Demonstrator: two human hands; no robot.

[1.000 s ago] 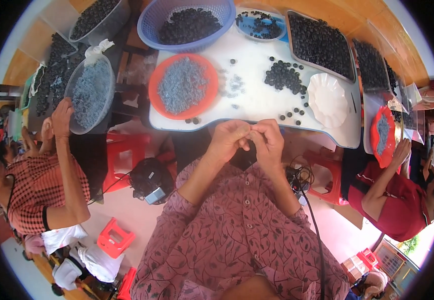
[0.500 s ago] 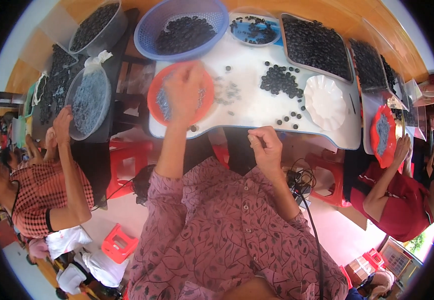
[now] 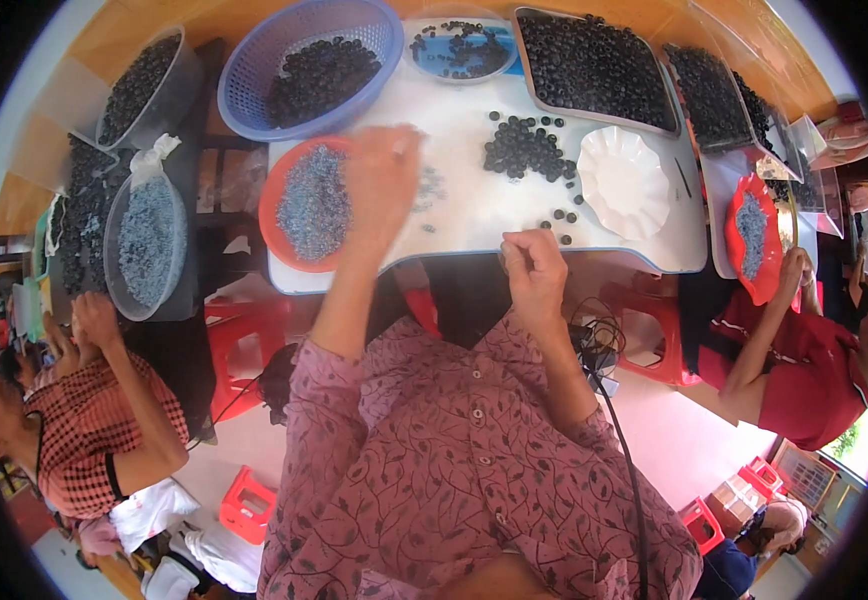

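My left hand (image 3: 384, 185) is over the right rim of an orange-red bowl (image 3: 276, 235); motion smears its fingers, so whether it holds anything is unclear. Small bluish clear pieces (image 3: 316, 205) fill that bowl. A few more of these pieces (image 3: 430, 188) lie on the white table just right of the hand. My right hand (image 3: 535, 272) is at the table's front edge, thumb and fingers closed together; anything inside is too small or hidden to make out. Beyond it lies a loose pile of small round black parts (image 3: 526, 150), with several strays nearer the edge.
A white scalloped dish (image 3: 624, 185) stands right of the pile. At the back are a blue-purple basket (image 3: 244, 95), a clear round tub (image 3: 462, 62) and a tray of black parts (image 3: 599, 65). Co-workers sit left (image 3: 104, 420) and right (image 3: 794, 375).
My left hand has moved from above the bowl's middle to its right rim, uncovering the bluish pieces. My right hand stays closed by the table edge. The whole view has shifted slightly.
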